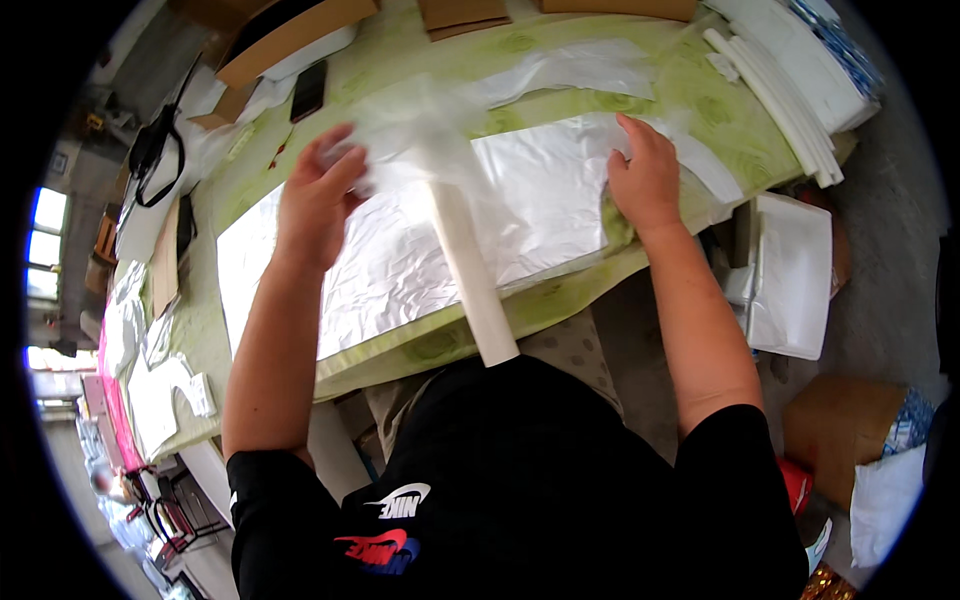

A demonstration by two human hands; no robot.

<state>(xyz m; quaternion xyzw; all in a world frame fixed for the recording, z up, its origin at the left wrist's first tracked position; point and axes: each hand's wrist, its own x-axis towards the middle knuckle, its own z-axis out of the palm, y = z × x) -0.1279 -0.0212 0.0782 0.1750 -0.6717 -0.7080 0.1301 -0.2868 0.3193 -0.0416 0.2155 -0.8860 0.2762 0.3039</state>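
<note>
A white tube [466, 275] slants across a crinkled silvery sheet [380, 270], its near end reaching past the table's front edge to my lap. Thin clear plastic film [420, 115], smeared by motion, surrounds the tube's far end. My left hand [322, 195] hovers over the sheet's left part, beside the film. Its curved fingers are blurred but stand apart from the thumb, and no firm hold shows. At the sheet's right end is my right hand [647, 178], thumb and fingers spread, next to the film. Neither hand touches the tube.
On the green patterned table [520, 42] lie a dark phone [309, 92], a black strap [158, 150], and a flat clear plastic piece [570, 75]. Several white tubes [770, 105] line the right edge. A white foam box [790, 275] and a cardboard box [845, 430] stand lower right.
</note>
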